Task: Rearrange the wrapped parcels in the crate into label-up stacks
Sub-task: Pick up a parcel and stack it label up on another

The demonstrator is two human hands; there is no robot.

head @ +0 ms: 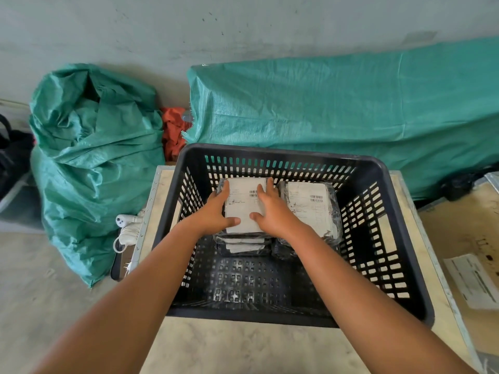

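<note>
A black slotted crate (pixel 388 265) stands on a pale table. Two stacks of plastic-wrapped parcels sit side by side against its far wall, white labels facing up. On the left stack (pixel 244 209), both hands rest on the top parcel: my left hand (pixel 216 209) grips its left edge, thumb on the label, and my right hand (pixel 270 206) lies on its right part with fingers spread. The right stack (pixel 310 206) is untouched, its barcode label showing. The near half of the crate floor is bare.
The table (pixel 243 346) has metal edging. A stuffed green woven sack (pixel 91 163) stands at the left, a green tarp-covered bulk (pixel 337 112) behind. A white cable and plug (pixel 127 228) lie by the table's left edge. A cardboard box with a paper sheet (pixel 472 279) sits right.
</note>
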